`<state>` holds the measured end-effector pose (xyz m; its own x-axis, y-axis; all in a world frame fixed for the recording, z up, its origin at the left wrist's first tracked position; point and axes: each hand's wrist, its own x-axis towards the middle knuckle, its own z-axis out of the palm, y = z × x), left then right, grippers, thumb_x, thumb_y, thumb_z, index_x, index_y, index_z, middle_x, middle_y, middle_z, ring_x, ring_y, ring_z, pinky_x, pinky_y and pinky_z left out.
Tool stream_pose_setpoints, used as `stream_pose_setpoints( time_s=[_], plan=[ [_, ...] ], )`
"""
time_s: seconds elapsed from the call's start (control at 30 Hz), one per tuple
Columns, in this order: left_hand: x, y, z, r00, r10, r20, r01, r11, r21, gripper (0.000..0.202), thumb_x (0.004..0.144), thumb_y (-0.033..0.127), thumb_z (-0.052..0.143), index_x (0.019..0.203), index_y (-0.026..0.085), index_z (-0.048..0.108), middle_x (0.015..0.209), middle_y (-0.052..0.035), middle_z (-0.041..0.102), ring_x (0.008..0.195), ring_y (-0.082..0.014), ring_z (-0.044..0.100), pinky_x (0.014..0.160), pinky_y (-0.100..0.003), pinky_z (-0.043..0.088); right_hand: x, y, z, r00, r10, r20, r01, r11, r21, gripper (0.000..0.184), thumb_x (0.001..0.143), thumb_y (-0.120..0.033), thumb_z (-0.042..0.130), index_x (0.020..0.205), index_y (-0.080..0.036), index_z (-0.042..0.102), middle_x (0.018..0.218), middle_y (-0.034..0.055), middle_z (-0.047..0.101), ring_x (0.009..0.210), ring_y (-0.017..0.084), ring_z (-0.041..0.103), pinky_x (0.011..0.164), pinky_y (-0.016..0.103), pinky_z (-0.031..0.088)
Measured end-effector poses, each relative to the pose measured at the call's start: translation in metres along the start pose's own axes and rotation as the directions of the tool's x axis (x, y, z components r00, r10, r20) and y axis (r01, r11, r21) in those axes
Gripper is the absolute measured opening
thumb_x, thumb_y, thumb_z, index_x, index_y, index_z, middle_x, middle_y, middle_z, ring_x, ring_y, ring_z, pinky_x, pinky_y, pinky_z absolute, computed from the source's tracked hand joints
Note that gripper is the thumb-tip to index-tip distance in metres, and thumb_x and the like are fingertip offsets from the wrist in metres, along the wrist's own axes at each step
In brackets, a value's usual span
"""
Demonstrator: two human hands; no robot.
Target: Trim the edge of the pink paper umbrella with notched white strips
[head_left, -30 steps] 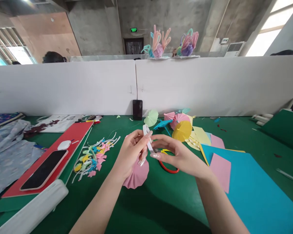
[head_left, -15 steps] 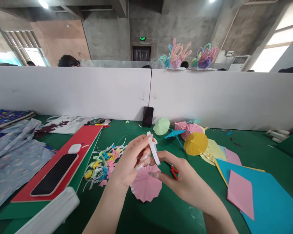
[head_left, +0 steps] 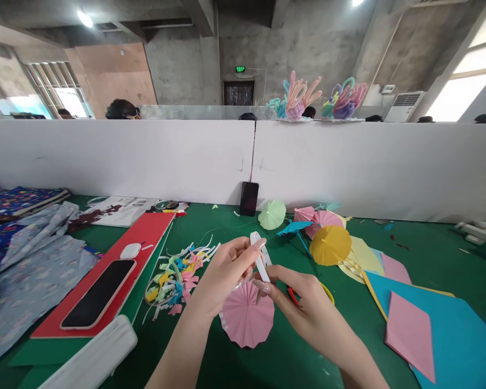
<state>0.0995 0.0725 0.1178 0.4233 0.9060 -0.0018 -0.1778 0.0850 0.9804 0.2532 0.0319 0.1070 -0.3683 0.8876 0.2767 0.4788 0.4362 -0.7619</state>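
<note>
A narrow white tape roll (head_left: pixel 261 266) is held up in front of me, its ring seen nearly edge-on. My left hand (head_left: pixel 227 275) pinches its upper part between thumb and fingers. At its lower edge, my right hand (head_left: pixel 303 305) closes thumb and forefinger on it. Below lies a pleated pink paper disc (head_left: pixel 248 319), with small white bits along its left edge; the left fingers hide part of its top. Partly covered by my right hand are a red-handled tool (head_left: pixel 293 296) and a curved yellow edge (head_left: pixel 328 293).
Paper strips (head_left: pixel 178 278) are heaped at left, beside a red board (head_left: pixel 146 237) bearing a phone (head_left: pixel 99 294). Small paper umbrellas, including a yellow one (head_left: pixel 330 246) and a green one (head_left: pixel 272 215), stand behind. Blue paper (head_left: pixel 457 335) lies right. A white partition (head_left: pixel 146 156) closes the back.
The view has shifted slightly, moving the scene right and down. My left thumb now lies across the roll's upper part, and my right fingertips have come together at its lower edge.
</note>
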Motion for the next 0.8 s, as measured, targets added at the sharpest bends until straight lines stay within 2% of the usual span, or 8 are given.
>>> stream_pose_setpoints(
  time_s=[0.13,0.2,0.3,0.43,0.5,0.57,0.67,0.8],
  plan=[
    [-0.004,0.003,0.004,0.999,0.043,0.01,-0.042,0.996,-0.078,0.036,0.088,0.042,0.054,0.065,0.017,0.046,0.042,0.0104,0.033,0.037,-0.0028,0.022,0.04,-0.017,0.02,-0.005,-0.002,-0.003,0.999,-0.01,0.034,0.009,0.999,0.052,0.014,0.094,-0.02,0.047,0.097,-0.024,0.059,0.09,-0.0016,0.067,0.079,0.014,0.06,0.07,0.023,0.043],
    [-0.007,0.005,0.003,0.999,0.039,0.028,-0.038,0.999,-0.033,0.037,0.089,0.045,0.052,0.065,0.018,0.045,0.042,0.0102,0.034,0.036,-0.0032,0.023,0.039,-0.018,0.019,-0.008,-0.003,-0.006,0.998,-0.023,0.056,0.02,0.999,0.046,0.017,0.094,-0.018,0.046,0.099,-0.026,0.06,0.091,-0.0016,0.067,0.08,0.014,0.059,0.07,0.023,0.042],
    [-0.011,0.008,0.0,0.996,0.088,-0.034,-0.077,0.964,0.254,0.038,0.088,0.047,0.052,0.065,0.018,0.046,0.049,0.0082,0.039,0.04,-0.0045,0.033,0.041,-0.018,0.025,-0.014,-0.004,-0.012,0.998,-0.02,0.056,0.019,1.0,0.012,0.017,0.096,-0.021,0.044,0.095,-0.026,0.06,0.082,-0.0024,0.064,0.071,0.014,0.055,0.063,0.023,0.04],
    [-0.016,0.011,-0.005,0.935,0.315,-0.162,-0.182,0.82,0.543,0.027,0.086,0.045,0.057,0.075,0.02,0.05,0.057,0.0077,0.039,0.047,-0.0063,0.039,0.046,-0.019,0.033,-0.02,-0.002,-0.019,0.999,-0.01,0.054,0.01,1.0,0.006,0.016,0.097,-0.025,0.041,0.093,-0.025,0.056,0.071,-0.0036,0.058,0.062,0.012,0.049,0.056,0.022,0.037],
    [-0.018,0.012,-0.007,0.923,0.375,-0.08,-0.264,0.774,0.576,0.02,0.085,0.039,0.061,0.096,0.024,0.053,0.062,0.0075,0.042,0.052,-0.0073,0.044,0.049,-0.019,0.036,-0.021,-0.001,-0.022,0.999,-0.013,0.05,0.014,1.0,-0.01,0.015,0.097,-0.025,0.041,0.09,-0.024,0.054,0.07,-0.0038,0.056,0.06,0.011,0.048,0.054,0.022,0.037],
    [-0.019,0.011,-0.008,0.922,0.378,0.081,-0.344,0.705,0.62,0.029,0.085,0.033,0.062,0.112,0.028,0.054,0.069,0.0055,0.047,0.059,-0.0087,0.048,0.053,-0.019,0.038,-0.022,-0.001,-0.024,0.999,-0.03,0.044,0.032,0.999,-0.031,0.016,0.097,-0.023,0.042,0.085,-0.024,0.053,0.067,-0.004,0.055,0.059,0.011,0.048,0.054,0.021,0.037],
    [-0.019,0.01,-0.007,0.901,0.374,0.219,-0.416,0.603,0.681,0.021,0.088,0.028,0.058,0.108,0.026,0.062,0.075,0.0025,0.052,0.063,-0.0094,0.049,0.056,-0.02,0.039,-0.022,-0.004,-0.029,0.998,-0.059,0.024,0.06,0.996,-0.062,0.016,0.097,-0.021,0.043,0.083,-0.024,0.051,0.066,-0.0043,0.054,0.058,0.011,0.047,0.054,0.021,0.037],
    [-0.016,0.008,-0.005,0.866,0.431,0.254,-0.476,0.552,0.685,0.018,0.093,0.022,0.048,0.104,0.022,0.062,0.081,0.0004,0.061,0.066,-0.009,0.054,0.058,-0.02,0.042,-0.025,-0.007,-0.034,0.997,-0.073,0.003,0.073,0.995,-0.062,0.019,0.096,-0.018,0.043,0.079,-0.023,0.049,0.066,-0.0051,0.055,0.057,0.01,0.048,0.054,0.019,0.039]
  ],
)
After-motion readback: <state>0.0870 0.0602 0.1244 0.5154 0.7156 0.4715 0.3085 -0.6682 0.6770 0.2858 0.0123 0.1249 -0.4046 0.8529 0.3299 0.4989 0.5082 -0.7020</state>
